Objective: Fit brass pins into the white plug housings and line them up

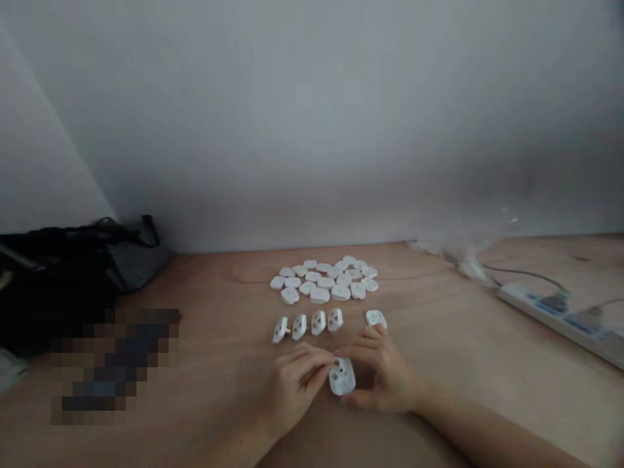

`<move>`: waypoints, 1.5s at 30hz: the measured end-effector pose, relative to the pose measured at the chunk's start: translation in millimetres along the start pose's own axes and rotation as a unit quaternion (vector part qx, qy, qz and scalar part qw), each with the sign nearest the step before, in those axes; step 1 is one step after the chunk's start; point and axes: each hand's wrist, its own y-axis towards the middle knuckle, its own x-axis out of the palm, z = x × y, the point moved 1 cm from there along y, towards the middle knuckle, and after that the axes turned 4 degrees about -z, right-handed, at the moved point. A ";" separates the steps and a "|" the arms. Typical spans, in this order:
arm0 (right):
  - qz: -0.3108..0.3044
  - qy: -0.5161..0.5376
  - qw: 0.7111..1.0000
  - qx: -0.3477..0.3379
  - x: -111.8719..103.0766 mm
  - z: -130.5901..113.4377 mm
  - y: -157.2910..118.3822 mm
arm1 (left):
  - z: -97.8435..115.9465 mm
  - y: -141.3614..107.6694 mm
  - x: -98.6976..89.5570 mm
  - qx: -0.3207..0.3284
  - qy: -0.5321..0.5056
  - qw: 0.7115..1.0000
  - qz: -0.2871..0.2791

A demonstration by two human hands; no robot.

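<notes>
Plug adapter [342, 377], white and holed, pinched between fingers of left hand [292, 393] and right hand [377, 372].

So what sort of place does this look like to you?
Probably a small indoor assembly workspace: a wooden desk, sorted rows and a pile of white plug adapters, and a power strip nearby.

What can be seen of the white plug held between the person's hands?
The white plug is a small, rounded piece of what looks like smooth plastic. Its upward-facing side shows dark holes, though blur hides their exact layout. It sits tilted between the hands, with the fingertips of the left hand at its upper left and the right hand curving over its top and right side. It lies above the wooden table, just nearer the person than a row of four similar plugs. Whether it touches the table cannot be told.
</notes>
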 end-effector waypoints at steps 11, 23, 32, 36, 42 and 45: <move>0.001 0.004 1.000 0.009 1.8 0.4 -0.3 | 4.3 1.5 -2.6 0.019 0.088 0.995 -0.038; 0.017 0.011 1.000 0.022 3.9 4.5 -0.8 | -1.1 -1.8 -3.5 -0.038 0.064 0.993 -0.092; 0.031 0.023 0.999 0.028 7.4 7.0 -0.9 | -3.6 0.3 -4.5 -0.064 0.031 0.991 -0.115; 0.031 0.036 0.998 0.035 5.4 5.8 -1.3 | -3.4 0.9 -6.8 -0.062 0.062 0.992 -0.091; -0.044 -0.007 0.999 0.030 3.1 5.5 -0.7 | -8.2 -0.4 -13.7 -0.100 0.103 0.990 0.003; -0.055 -0.033 0.998 0.024 4.1 3.9 1.2 | -11.1 -2.0 -13.3 -0.102 0.093 0.990 0.003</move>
